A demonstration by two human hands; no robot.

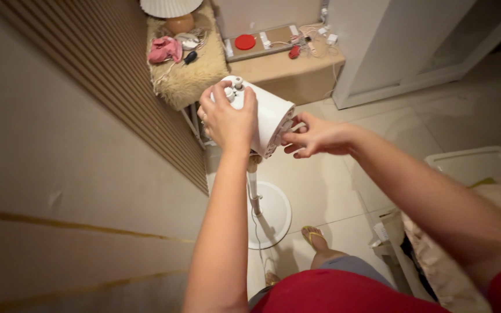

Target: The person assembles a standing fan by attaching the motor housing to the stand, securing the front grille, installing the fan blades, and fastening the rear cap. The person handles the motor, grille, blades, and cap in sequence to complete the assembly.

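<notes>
Above the floor (331, 191), left hand (227, 119) grips the white fan motor housing (271, 116) (grille off); right hand (314, 136) pinches its front.

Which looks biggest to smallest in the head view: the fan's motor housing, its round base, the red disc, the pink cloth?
1. Round base
2. Motor housing, close to the base and nearer the camera, so unsure
3. Pink cloth
4. Red disc

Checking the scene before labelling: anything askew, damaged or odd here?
Yes. The white stand fan's motor housing has no grille or blades in view; its front end is bare. The left hand grips its rear, the right hand fingers its front. The round base stands on the floor. No spill or breakage shows.
</notes>
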